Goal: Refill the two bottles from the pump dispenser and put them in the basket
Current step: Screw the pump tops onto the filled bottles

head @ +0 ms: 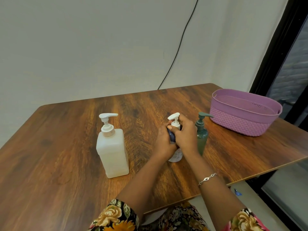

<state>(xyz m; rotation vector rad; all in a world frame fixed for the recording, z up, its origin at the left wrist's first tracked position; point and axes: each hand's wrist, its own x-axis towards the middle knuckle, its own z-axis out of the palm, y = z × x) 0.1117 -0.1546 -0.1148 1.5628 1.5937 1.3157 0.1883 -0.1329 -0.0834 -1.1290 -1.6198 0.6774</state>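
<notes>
Two hands [164, 142] [185, 135] grip the bottle [175, 156] just beside the green bottle [202, 139].

One view on record, head-worn and wide-angle. It looks forward and steeply down across the wooden table [66, 155] and faces the pale wall [83, 47] at 12 o'clock. Range is close. Both forearms enter from 6 o'clock. The left hand [164, 142] and right hand [186, 135], gripping the small bottle [172, 136], sit just right of centre. The purple basket [241, 120] lies at 2 o'clock, towards the frame's right edge.
</notes>
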